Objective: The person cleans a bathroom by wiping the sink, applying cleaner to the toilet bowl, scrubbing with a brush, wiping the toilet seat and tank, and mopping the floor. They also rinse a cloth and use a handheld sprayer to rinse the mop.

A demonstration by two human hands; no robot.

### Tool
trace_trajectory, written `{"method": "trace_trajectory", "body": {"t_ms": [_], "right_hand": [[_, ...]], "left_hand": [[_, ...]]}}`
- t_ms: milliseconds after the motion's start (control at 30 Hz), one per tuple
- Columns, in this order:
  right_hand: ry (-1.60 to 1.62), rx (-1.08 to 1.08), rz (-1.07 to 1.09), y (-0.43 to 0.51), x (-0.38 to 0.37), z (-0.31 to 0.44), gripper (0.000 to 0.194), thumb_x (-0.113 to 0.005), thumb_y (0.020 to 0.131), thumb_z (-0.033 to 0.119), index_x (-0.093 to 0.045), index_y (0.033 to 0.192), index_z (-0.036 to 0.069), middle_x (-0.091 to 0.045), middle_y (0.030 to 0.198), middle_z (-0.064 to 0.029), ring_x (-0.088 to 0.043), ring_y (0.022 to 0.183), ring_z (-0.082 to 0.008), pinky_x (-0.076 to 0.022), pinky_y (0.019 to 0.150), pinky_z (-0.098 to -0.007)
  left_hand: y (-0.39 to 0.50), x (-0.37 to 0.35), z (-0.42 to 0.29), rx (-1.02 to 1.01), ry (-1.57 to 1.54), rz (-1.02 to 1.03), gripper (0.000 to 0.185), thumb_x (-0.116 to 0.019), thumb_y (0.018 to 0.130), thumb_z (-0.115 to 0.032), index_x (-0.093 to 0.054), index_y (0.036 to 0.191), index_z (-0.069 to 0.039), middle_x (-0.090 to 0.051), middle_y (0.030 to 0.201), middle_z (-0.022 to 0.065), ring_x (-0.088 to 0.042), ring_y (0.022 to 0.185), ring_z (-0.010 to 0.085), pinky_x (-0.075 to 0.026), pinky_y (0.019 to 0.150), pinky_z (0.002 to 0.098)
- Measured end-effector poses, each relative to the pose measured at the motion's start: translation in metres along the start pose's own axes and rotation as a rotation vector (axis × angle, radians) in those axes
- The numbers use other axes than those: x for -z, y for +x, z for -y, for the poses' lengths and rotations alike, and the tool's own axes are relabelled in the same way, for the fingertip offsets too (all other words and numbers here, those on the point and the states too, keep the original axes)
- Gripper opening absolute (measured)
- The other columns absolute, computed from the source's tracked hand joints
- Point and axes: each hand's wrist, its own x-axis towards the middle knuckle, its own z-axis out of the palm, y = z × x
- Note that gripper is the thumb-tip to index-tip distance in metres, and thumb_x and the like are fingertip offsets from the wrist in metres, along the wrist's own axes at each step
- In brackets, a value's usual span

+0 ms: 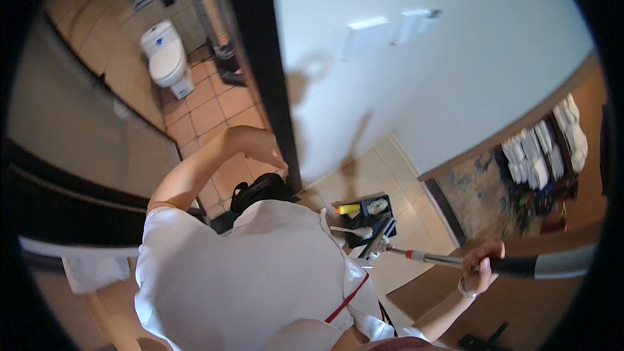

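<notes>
My right hand point(480, 265) grips a long metal pole point(441, 259) with a black and grey handle point(514, 267). At the pole's far end a flat mop or squeegee head point(378, 245) overlaps a black cleaning caddy point(392, 226) on the floor. The caddy holds a yellow bottle point(348, 209), a white-headed brush point(361, 231) and a pale crumpled item point(377, 206). My left arm is bent, with the left hand point(265, 148) beside the dark door frame point(261, 68). Just under it is a black item with a strap loop point(263, 191); the fingertips are unclear.
Beyond the doorway, a white toilet point(168, 63) stands on orange tiles point(204, 117), near a dark bin point(226, 63). A pale wall point(414, 73) with switch plates point(368, 23) borders the door frame. White folded textiles point(529, 156) fill a rack at right. A glass panel point(87, 107) stands left.
</notes>
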Motion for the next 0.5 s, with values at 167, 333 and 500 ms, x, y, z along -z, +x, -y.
{"method": "trace_trajectory", "body": {"t_ms": [167,333,500], "right_hand": [[0.004,-0.236,0.272,0.010,-0.053,-0.002,0.028,-0.062,0.080,0.021,-0.043,0.074,0.002,-0.042,0.059,-0.0026,-0.029,0.032,-0.0055,-0.0227,0.029,-0.0198],[0.156,-0.330,0.609,0.041,-0.153,0.003,0.031,-0.070,0.076,0.021,-0.048,0.084,0.001,-0.043,0.053,-0.0031,-0.042,0.041,-0.0122,-0.0349,0.035,-0.0258],[0.473,-0.536,1.225,0.086,-0.254,0.000,0.028,-0.071,0.077,0.024,-0.052,0.077,0.003,-0.053,0.057,-0.0024,-0.048,0.045,-0.0141,-0.0420,0.043,-0.0293]], "left_hand": [[0.018,-0.037,0.076,0.109,0.017,-0.222,0.069,-0.047,0.081,-0.062,-0.064,0.092,0.004,-0.062,0.096,0.0237,-0.059,0.089,0.0346,-0.045,0.078,0.0399],[0.059,-0.056,0.076,-0.624,-0.172,-0.057,0.059,-0.043,0.088,-0.055,-0.063,0.101,-0.002,-0.063,0.099,0.0197,-0.059,0.092,0.0299,-0.044,0.081,0.0403],[0.081,-0.152,0.054,-0.556,-1.003,0.575,0.066,-0.046,0.083,-0.063,-0.061,0.109,-0.005,-0.063,0.104,0.0122,-0.059,0.098,0.0222,-0.048,0.084,0.0352]]}}
